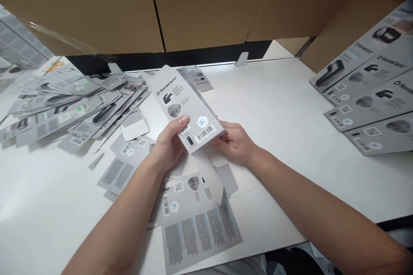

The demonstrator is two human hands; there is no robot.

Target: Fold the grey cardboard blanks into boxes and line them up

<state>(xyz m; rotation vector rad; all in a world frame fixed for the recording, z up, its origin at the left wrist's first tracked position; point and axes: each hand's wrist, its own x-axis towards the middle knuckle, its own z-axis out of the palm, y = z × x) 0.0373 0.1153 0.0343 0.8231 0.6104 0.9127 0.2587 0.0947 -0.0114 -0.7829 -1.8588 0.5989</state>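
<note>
A slim grey SilverCrest carton [180, 99], printed with a barcode and a round 3 mark, is held tilted above the table in both hands. My left hand [169, 144] grips its left edge, thumb flat on the printed face. At the lower right corner, my right hand [235, 139] is closed against the carton, its fingertips partly hidden beneath. Under the hands lie unfolded grey box blanks; the nearest printed blank [201, 232] shows columns of small text. Another flat blank [196, 77] lies behind the carton.
A fanned pile of flat grey cartons [71, 103] covers the table's left side. Several SilverCrest boxes [371, 103] stand in a row at right. Brown cardboard panels [206, 4] wall off the back, with small white clips [241, 59] along the white table's [274, 94] far edge.
</note>
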